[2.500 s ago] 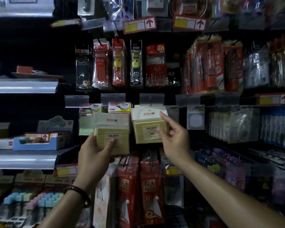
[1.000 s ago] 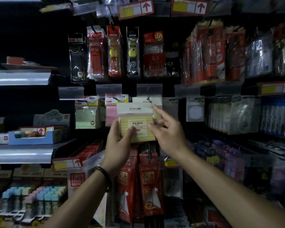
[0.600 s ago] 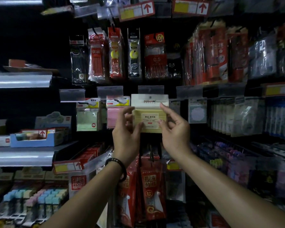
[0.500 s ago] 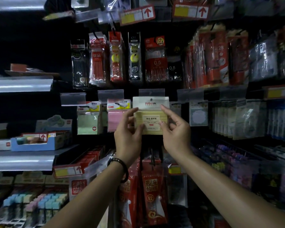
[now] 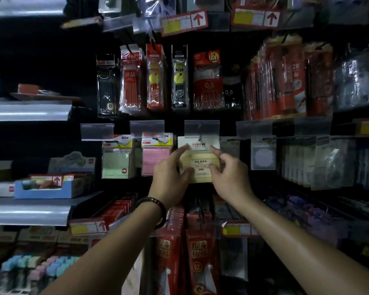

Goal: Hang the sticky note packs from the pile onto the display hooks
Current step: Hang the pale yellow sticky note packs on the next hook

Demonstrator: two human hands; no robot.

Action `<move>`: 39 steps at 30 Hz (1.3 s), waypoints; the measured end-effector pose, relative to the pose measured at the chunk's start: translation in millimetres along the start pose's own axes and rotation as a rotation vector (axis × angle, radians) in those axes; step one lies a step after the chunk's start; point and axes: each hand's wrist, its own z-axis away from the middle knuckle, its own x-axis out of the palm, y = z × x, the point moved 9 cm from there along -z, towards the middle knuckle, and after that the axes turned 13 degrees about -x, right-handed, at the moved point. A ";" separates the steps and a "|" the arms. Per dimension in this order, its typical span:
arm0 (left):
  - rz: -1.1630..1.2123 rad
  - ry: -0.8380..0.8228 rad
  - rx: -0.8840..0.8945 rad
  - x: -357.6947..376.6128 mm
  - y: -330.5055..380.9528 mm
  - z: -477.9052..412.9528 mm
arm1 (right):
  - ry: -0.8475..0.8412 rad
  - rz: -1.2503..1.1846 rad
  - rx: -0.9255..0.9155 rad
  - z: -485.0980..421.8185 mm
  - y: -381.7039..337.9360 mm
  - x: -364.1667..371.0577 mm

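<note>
Holding the yellow sticky note pack right at the display hook, white header card uppermost, paper block just below the hook. Seems threaded already, to judge by a wire tip visible at the card's hole, though hard to be sure in such dim light. Pinching the edge left of the hook with the left hand: forefinger up on the card, thumb low on the block's front. Pinching the edge right of the hook with the right hand in the same narrow way, fingers curled close.

Probably light and fairly stiff as a block, yet wrapped in glossy film, so likely slippery under dry fingertips. Best taken by the two side edges, as here, never by the thin card alone: liable to bend or tear at the hole. Worth sliding back squarely along the hook, then letting go one side at a time.

Further left of the hook, a pink pack and a green pack on neighbouring pegs; directly above the hook, a clear label holder.
</note>
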 end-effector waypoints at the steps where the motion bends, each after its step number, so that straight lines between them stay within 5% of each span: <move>1: -0.041 -0.004 0.006 1.4 -0.5 -2.5 | -0.030 0.047 0.011 -3.2 1.3 1.8; 11: -0.334 -0.165 -0.076 21.1 -5.6 -7.2 | -0.423 0.405 0.142 -6.6 1.1 9.1; 23: -0.306 -0.183 -0.010 -22.6 26.7 90.5 | -0.264 0.350 -0.103 52.5 -48.7 -54.2; 27: -0.266 -0.221 0.023 -26.2 11.6 162.4 | -0.130 0.216 -0.236 125.9 -65.4 -75.6; 31: -0.227 -0.287 0.047 -3.8 -31.1 254.3 | -0.249 0.147 -0.214 231.7 -48.8 -69.3; 35: -0.237 -0.467 -0.063 44.8 -110.1 349.1 | -0.407 0.136 -0.086 350.2 7.3 -56.1; 39: -0.296 -0.670 -0.220 95.9 -199.3 437.0 | -0.613 0.110 0.232 485.5 90.2 -41.0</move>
